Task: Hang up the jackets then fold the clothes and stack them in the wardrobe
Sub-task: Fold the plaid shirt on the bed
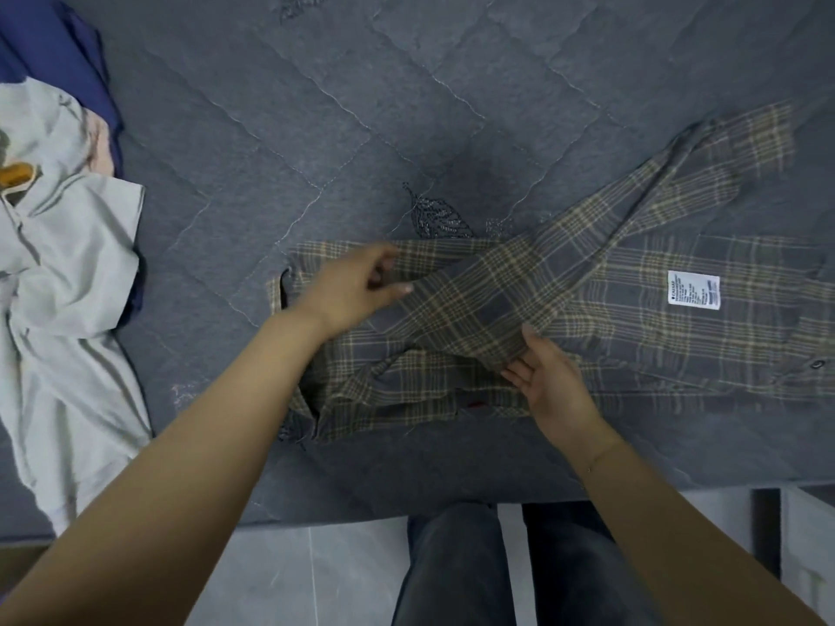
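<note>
A grey and tan plaid shirt [655, 327] lies spread on the grey quilted bed [343, 110], inside out, with a white care label [693, 290] showing. One sleeve [488, 305] is folded diagonally across the body. My left hand [357, 286] pinches the end of that sleeve near the shirt's left side. My right hand [549, 381] holds the sleeve's lower edge, fingers curled under the fabric.
A heap of clothes lies at the bed's left: a pale grey garment [68, 282] over a dark blue one [68, 52], with an orange hanger tip [16, 173]. The bed's front edge runs above my dark trousers [497, 567] and the tiled floor [316, 576].
</note>
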Action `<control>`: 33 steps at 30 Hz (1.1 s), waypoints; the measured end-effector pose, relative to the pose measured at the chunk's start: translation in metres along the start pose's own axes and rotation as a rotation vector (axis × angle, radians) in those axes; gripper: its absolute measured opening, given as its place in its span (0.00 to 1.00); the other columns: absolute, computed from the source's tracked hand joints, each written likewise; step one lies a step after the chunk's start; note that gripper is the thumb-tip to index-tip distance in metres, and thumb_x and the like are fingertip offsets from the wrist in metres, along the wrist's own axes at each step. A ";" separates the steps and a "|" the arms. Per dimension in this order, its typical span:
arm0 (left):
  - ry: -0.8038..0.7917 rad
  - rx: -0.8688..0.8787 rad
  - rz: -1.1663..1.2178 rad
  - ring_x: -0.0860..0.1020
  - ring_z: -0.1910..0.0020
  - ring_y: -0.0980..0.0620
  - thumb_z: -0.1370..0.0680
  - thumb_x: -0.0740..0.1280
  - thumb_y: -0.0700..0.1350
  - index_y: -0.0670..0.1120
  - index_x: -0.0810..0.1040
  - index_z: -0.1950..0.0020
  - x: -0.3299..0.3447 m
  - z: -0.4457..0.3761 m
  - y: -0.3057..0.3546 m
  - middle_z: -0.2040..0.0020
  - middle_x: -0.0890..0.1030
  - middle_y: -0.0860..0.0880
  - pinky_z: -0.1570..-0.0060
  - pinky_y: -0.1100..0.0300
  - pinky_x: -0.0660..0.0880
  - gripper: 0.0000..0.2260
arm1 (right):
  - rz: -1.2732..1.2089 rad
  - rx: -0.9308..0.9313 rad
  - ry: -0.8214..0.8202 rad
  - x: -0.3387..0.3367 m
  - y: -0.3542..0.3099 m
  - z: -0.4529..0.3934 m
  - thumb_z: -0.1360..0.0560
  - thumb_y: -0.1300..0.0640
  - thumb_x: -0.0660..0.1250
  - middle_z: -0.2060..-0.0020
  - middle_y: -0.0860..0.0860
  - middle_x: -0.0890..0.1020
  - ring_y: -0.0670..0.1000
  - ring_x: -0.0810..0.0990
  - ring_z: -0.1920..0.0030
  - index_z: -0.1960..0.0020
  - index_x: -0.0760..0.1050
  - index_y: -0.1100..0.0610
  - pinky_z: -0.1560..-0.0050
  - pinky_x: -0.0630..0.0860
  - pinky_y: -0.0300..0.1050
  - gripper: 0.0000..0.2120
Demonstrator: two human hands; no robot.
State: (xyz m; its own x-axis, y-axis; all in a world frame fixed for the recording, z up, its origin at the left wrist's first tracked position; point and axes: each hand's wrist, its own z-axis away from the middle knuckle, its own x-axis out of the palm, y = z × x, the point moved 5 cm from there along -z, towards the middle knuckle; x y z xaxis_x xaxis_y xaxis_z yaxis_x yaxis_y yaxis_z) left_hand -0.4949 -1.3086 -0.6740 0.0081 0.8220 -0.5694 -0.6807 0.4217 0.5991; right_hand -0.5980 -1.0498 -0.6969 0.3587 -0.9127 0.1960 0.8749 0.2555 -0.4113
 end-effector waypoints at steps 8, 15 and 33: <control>-0.247 -0.166 0.125 0.69 0.73 0.61 0.24 0.69 0.56 0.49 0.77 0.67 0.017 0.014 -0.019 0.74 0.70 0.58 0.66 0.60 0.64 0.16 | 0.063 -0.111 -0.083 0.002 -0.020 0.010 0.25 0.53 0.68 0.49 0.53 0.84 0.49 0.81 0.61 0.48 0.78 0.58 0.64 0.80 0.40 0.10; -0.137 -0.159 -0.322 0.72 0.45 0.45 0.24 0.69 0.56 0.46 0.75 0.55 0.008 0.017 -0.029 0.52 0.76 0.47 0.42 0.52 0.65 0.13 | 0.024 0.067 0.045 -0.019 0.017 0.016 0.20 0.53 0.64 0.48 0.52 0.83 0.51 0.83 0.48 0.38 0.75 0.57 0.49 0.78 0.43 0.14; 0.660 -0.846 1.513 0.80 0.50 0.50 0.20 0.67 0.48 0.47 0.76 0.55 0.146 0.075 0.066 0.49 0.81 0.47 0.39 0.51 0.76 0.07 | -0.320 0.017 0.365 -0.103 -0.024 0.001 0.22 0.53 0.67 0.50 0.52 0.78 0.48 0.81 0.54 0.51 0.75 0.58 0.61 0.79 0.37 0.08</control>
State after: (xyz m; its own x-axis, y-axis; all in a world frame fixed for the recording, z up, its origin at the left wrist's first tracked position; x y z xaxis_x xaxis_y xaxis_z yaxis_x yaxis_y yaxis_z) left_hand -0.4839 -1.1320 -0.6757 -0.9908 -0.0818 -0.1080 0.0238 -0.8896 0.4561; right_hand -0.6557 -0.9613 -0.7067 -0.0636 -0.9979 -0.0158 0.9291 -0.0534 -0.3660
